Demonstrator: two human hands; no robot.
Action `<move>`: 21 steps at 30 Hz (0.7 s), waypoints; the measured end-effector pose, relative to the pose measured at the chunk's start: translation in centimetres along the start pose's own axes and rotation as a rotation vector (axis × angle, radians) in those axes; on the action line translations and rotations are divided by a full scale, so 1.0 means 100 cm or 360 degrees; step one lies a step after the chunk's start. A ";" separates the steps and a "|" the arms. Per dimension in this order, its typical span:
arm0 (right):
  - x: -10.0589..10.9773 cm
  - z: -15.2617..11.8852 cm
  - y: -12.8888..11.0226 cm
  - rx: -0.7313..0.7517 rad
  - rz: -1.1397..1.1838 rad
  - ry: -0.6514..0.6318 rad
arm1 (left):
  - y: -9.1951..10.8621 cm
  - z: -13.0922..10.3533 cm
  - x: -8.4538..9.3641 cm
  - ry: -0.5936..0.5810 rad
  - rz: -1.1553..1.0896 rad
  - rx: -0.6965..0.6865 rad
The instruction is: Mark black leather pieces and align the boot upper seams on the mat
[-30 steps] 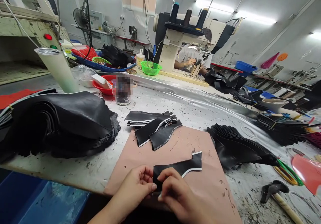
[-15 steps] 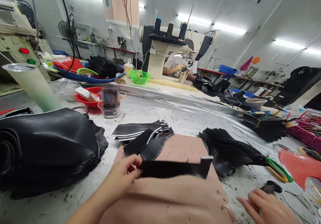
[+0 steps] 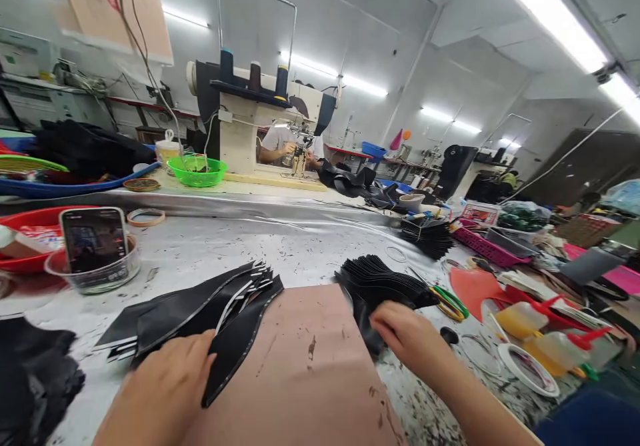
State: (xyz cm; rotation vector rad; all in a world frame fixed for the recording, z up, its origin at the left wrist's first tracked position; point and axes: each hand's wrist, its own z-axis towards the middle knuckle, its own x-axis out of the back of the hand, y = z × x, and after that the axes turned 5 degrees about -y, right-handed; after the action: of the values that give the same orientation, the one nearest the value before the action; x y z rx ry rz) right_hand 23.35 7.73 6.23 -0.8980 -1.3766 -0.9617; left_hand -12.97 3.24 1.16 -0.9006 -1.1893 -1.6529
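Since half a second ago, both hands have parted and the long black strip that the left hand held up is no longer raised. Now the left hand (image 3: pixel 165 383) lies flat and loose on the near end of a fan of black leather pieces (image 3: pixel 210 309), fingers spread over the top piece and gripping nothing that can be seen. That fan sits on the left edge of a pink mat (image 3: pixel 310 359) and spills onto the grey table (image 3: pixel 300 239). On the right, the right hand (image 3: pixel 407 336) has come across to a second stack of black pieces (image 3: pixel 377 283) just beside the mat's far right corner; its fingers curl onto the near edge of the stack, though whether they pinch a piece cannot be told. Green-handled scissors (image 3: pixel 450 301) lie just right of that stack. Far left, a phone (image 3: pixel 94 239) stands in a clear bowl. Farther back, a green basket (image 3: pixel 197 171) sits near a sewing machine (image 3: pixel 255 126), behind which another person works.
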 end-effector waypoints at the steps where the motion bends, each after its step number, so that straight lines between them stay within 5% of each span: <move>1: -0.001 0.025 -0.002 -0.0073 -0.0074 0.0043 | 0.006 -0.001 -0.008 -0.0038 0.0014 -0.0033; 5: -0.028 0.093 -0.004 -0.0242 -0.0202 0.0057 | 0.020 -0.004 -0.024 -0.0092 0.0012 -0.0011; 8: -0.040 0.099 -0.009 -0.0307 -0.0252 0.0096 | 0.023 -0.006 -0.025 -0.0124 -0.0081 0.0058; 14: -0.012 0.035 -0.013 -0.0235 -0.0300 0.0238 | 0.036 -0.016 -0.036 -0.0230 -0.0272 0.0106; 18: 0.005 -0.008 -0.014 0.0135 -0.0137 0.0484 | 0.047 -0.019 -0.040 -0.0290 -0.0302 0.0089; 21: 0.011 -0.028 -0.026 0.0404 0.0141 0.0404 | 0.058 -0.021 -0.034 -0.0397 -0.0401 0.0024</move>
State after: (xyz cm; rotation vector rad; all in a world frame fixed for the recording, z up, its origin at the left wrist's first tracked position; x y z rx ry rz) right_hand 21.87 4.14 7.20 -0.6177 -1.1996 -0.7826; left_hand -6.44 1.20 -0.69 -1.0020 -1.5354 -1.7628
